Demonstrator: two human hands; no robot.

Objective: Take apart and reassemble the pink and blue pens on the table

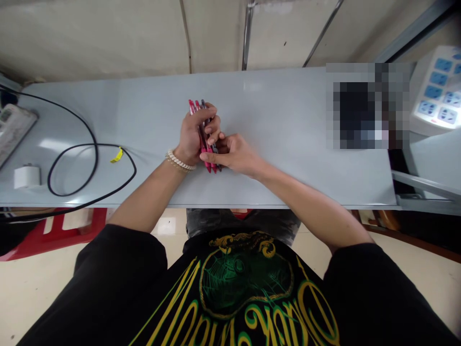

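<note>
Black T-shirt, green-and-yellow print, nearest camera. Two bare forearms reach over near edge of grey bench. Left hand, beaded bracelet at wrist, fingers wrapped round bundle of pens: about three visible, pink-red and dark barrels, slim plastic, ends showing above and below fist. Bundle mid-bench, tips touching surface. Right hand palm down, fingers narrow, pinching lower ends of pens. Left: one black cable looped, yellow tag, one white charger.
</note>
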